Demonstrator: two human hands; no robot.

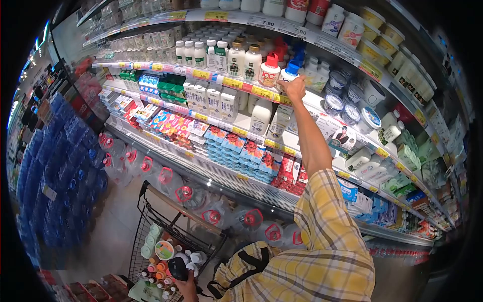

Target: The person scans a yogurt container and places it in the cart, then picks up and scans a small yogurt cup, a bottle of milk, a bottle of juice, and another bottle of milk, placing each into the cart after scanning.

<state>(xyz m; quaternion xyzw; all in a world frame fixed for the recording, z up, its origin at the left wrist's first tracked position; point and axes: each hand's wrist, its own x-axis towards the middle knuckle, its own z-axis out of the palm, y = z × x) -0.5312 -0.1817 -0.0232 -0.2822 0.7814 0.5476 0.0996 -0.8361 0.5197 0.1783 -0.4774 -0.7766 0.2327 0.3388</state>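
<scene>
My right hand (294,89) reaches up to the middle shelf, its fingers closed on a white jug with a blue cap (289,71). Just left of that jug stands a similar one with a red cap (269,70). Low down, my left hand (187,288) is over the shopping cart (143,221), closed around a dark rounded object (177,268) whose kind I cannot make out. Beneath it the cart holds several bottles with orange caps (160,275), a round tub (164,249) and an egg carton (150,240).
Milk cartons (211,100) and stacked yogurt packs (226,146) fill the lower shelves. Plastic tubs (352,113) stand right of my arm. Large water bottles with red handles (186,194) line the floor along the cooler. Blue-wrapped water packs (60,176) are piled at left.
</scene>
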